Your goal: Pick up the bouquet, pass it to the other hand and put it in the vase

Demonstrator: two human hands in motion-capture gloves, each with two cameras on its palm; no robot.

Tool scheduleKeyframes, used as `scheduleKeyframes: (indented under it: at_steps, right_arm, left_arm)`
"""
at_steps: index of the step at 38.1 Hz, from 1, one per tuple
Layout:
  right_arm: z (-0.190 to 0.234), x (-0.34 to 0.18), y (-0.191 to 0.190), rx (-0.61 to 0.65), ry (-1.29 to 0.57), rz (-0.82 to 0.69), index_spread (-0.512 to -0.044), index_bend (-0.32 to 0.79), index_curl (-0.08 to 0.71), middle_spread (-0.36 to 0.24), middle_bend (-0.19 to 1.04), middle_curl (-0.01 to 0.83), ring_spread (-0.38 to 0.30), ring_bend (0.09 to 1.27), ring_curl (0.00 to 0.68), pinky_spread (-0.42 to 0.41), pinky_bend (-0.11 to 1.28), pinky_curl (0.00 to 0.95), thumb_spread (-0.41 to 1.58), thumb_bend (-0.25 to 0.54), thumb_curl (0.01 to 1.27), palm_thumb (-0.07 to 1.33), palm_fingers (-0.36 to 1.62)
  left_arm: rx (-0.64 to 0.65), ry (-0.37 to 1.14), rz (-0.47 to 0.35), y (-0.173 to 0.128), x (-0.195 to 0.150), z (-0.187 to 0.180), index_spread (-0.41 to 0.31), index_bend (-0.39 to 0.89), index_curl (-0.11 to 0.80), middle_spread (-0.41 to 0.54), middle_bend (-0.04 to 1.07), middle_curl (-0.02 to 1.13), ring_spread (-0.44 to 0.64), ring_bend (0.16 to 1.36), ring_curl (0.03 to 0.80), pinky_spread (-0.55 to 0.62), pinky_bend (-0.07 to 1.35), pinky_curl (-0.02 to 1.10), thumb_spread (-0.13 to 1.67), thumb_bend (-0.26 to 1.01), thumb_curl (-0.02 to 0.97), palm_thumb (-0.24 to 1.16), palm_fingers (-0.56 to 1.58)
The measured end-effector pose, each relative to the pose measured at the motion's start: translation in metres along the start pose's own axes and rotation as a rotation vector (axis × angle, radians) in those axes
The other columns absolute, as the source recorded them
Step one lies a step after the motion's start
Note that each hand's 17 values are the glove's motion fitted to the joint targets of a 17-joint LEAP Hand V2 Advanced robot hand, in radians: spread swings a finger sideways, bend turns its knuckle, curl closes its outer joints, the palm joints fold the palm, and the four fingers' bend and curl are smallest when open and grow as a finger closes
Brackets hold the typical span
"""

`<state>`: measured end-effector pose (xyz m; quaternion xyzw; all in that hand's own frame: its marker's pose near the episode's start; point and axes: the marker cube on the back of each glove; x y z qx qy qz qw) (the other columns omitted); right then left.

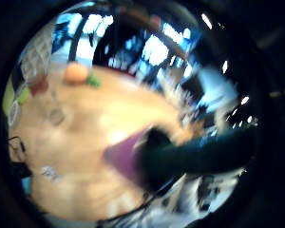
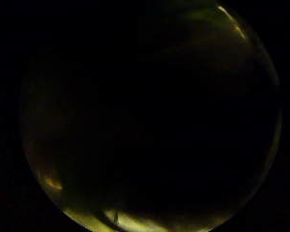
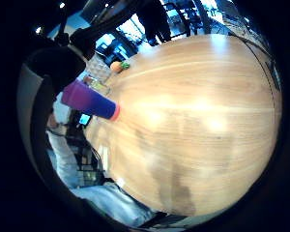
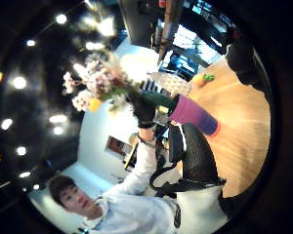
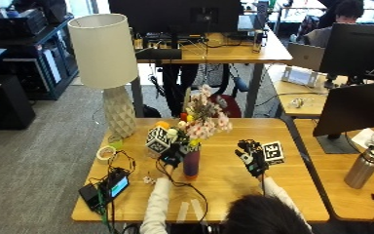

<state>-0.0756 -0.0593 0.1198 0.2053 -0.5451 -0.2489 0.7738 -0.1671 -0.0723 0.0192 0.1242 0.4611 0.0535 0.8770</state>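
In the outside view my left hand (image 5: 173,155) grips the stems of the bouquet (image 5: 203,118), a bunch of pale pink, white and yellow flowers held upright. Right under it a purple vase (image 5: 191,164) stands on the wooden table (image 5: 278,190). The stem ends sit at the vase's mouth; how deep they reach is hidden. The right thumb side palm view shows the same: left hand (image 4: 145,110) around the stems, the flowers (image 4: 95,84), the vase (image 4: 193,115). My right hand (image 5: 252,158) hovers to the vase's right, fingers spread, holding nothing. The left thumb side palm view is dark.
A tall lamp (image 5: 106,58) stands at the table's back left, with an orange object (image 5: 163,125) beside it. A tape roll (image 5: 105,153) and a black device (image 5: 109,187) with cables lie at the left. A monitor (image 5: 359,109) stands on the neighbouring desk.
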Motion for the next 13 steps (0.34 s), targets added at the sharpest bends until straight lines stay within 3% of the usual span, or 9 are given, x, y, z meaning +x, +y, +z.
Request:
scheduleKeyframes:
  at_steps: [1,2,3,5,7,10,13]
  right_arm:
    - [0.001,-0.012,0.002,-0.012,-0.025,-0.016,-0.210,0.12,0.318,-0.069,0.39,0.440,-0.119,0.50,0.384,0.129,0.35,0.335,1.07,-0.018,0.43,0.70,0.92]
    - [0.001,-0.019,0.004,-0.019,-0.031,-0.009,-0.211,0.12,0.318,-0.069,0.38,0.439,-0.119,0.49,0.383,0.130,0.35,0.335,1.07,-0.018,0.43,0.71,0.93]
    - [0.000,-0.021,0.005,-0.026,-0.028,0.006,-0.210,0.12,0.317,-0.069,0.38,0.439,-0.119,0.49,0.383,0.131,0.34,0.334,1.07,-0.018,0.43,0.71,0.93]
    - [-0.002,-0.018,0.010,-0.050,-0.036,0.014,-0.209,0.12,0.316,-0.069,0.38,0.441,-0.120,0.48,0.382,0.141,0.33,0.332,1.07,-0.017,0.43,0.71,0.93]
    - [-0.004,-0.009,0.014,-0.069,-0.046,-0.009,-0.209,0.12,0.316,-0.069,0.37,0.440,-0.120,0.46,0.381,0.144,0.31,0.331,1.07,-0.013,0.43,0.72,0.92]
    - [-0.006,0.006,0.017,-0.072,0.015,-0.027,-0.209,0.13,0.318,-0.069,0.37,0.441,-0.121,0.45,0.381,0.155,0.29,0.328,1.08,-0.015,0.43,0.73,0.92]
    - [-0.004,0.012,0.017,-0.073,0.149,0.022,-0.209,0.13,0.317,-0.070,0.36,0.440,-0.124,0.42,0.378,0.160,0.28,0.327,1.08,-0.015,0.43,0.74,0.91]
  left_arm:
    - [-0.062,-0.076,-0.037,0.018,-0.011,-0.001,-0.155,-0.03,0.413,-0.251,0.60,0.51,-0.21,0.69,0.448,-0.18,0.47,0.40,0.57,-0.18,0.626,0.48,0.09]
    - [-0.101,-0.150,-0.101,0.034,-0.024,-0.002,-0.107,0.00,0.441,-0.183,0.62,0.61,-0.15,0.74,0.565,-0.08,0.55,0.51,0.60,-0.16,0.606,0.44,-0.14]
    - [-0.117,-0.208,-0.166,0.046,-0.036,-0.004,-0.064,0.02,0.425,-0.125,0.56,0.60,-0.08,0.73,0.563,-0.02,0.57,0.52,0.63,-0.14,0.588,0.41,-0.24]
    - [-0.109,-0.264,-0.232,0.061,-0.054,-0.010,0.004,0.03,0.371,-0.012,0.40,0.51,0.04,0.68,0.479,0.09,0.54,0.46,0.67,-0.11,0.560,0.38,-0.30]
    - [-0.089,-0.262,-0.206,0.069,-0.061,-0.014,0.053,0.01,0.326,0.062,0.31,0.43,0.13,0.64,0.404,0.18,0.50,0.40,0.71,-0.06,0.542,0.40,-0.28]
    - [-0.061,-0.232,-0.097,0.076,-0.059,-0.016,0.100,0.01,0.275,0.148,0.24,0.36,0.24,0.60,0.345,0.29,0.48,0.35,0.76,-0.04,0.517,0.41,-0.26]
    - [-0.018,-0.195,0.086,0.081,-0.054,-0.016,0.120,0.01,0.234,0.206,0.22,0.33,0.31,0.59,0.320,0.37,0.46,0.33,0.80,-0.05,0.489,0.39,-0.24]
